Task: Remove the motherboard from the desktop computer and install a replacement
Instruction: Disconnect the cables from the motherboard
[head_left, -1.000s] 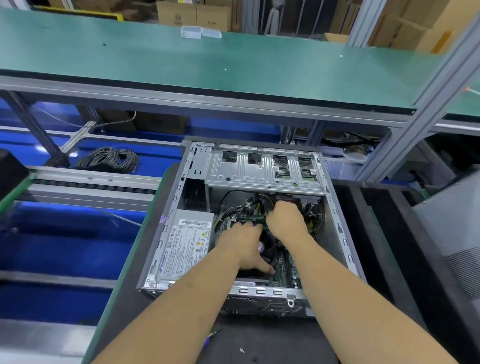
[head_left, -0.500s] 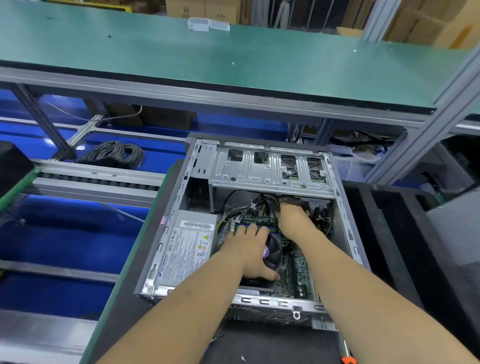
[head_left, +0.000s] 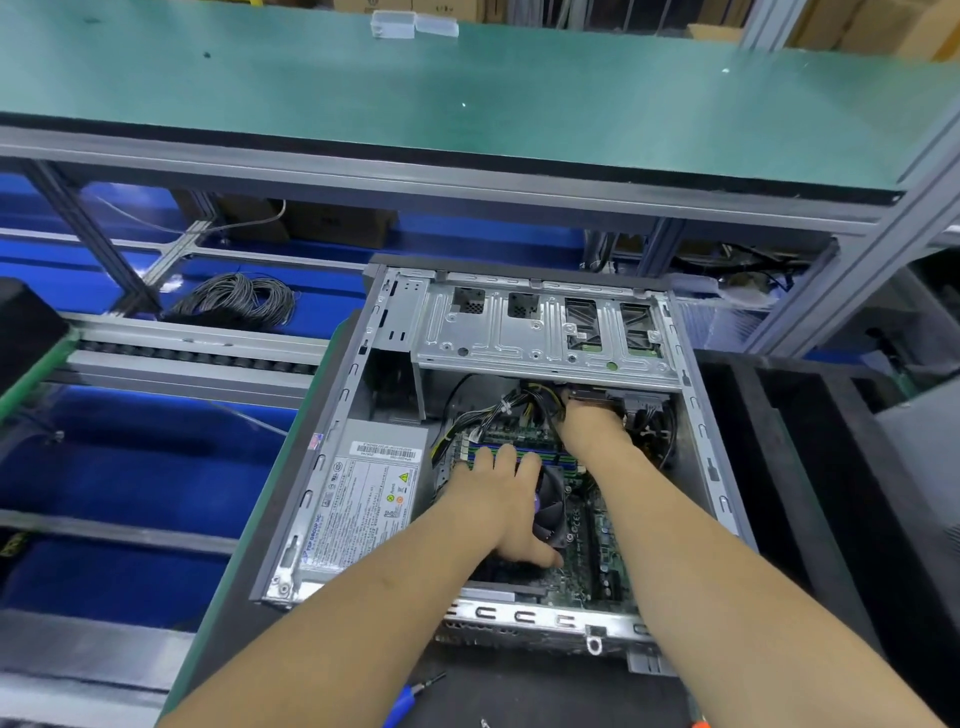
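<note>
Head view looks down on two bare forearms reaching forward into an open desktop case (head_left: 696, 415) lying on its side on a dark mat. Left hand (head_left: 501, 499) lies palm-down over the black cooler fan (head_left: 549, 506), fingers straight and spread toward the blue memory slots (head_left: 540, 453), thumb pressed down at the fan's near edge; it grasps nothing. Right hand (head_left: 589, 428) reaches deeper, to the far end of the board beneath the silver drive cage (head_left: 540, 332), its fingertips buried among the black and yellow cables (head_left: 524, 402); whether it pinches a connector cannot be told. Green motherboard (head_left: 589, 545) sits flat on the case floor, directly under both hands, just right of the grey power supply (head_left: 363, 499). A blue-handled screwdriver (head_left: 410, 696) lies on the mat near the case's front edge, between the forearms.
</note>
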